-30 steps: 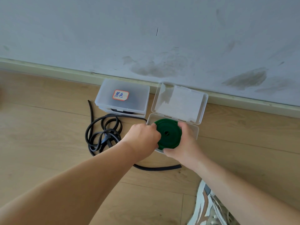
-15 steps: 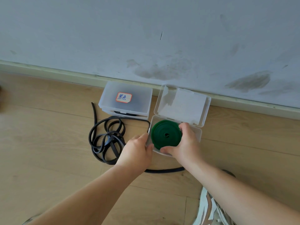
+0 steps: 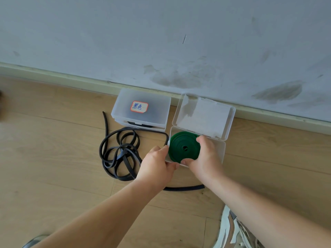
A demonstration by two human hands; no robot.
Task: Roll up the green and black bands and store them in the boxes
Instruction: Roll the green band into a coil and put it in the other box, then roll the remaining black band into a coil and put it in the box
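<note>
I had the right hand curled round the rolled green band, holding it low inside the open clear box, while the left hand pinched that box's near-left corner. My worry was that, released too soon, the coil would spring loose, ride over the rim and block the lid. The black band lay tangled on the floor just beside the box, not yet rolled.
</note>
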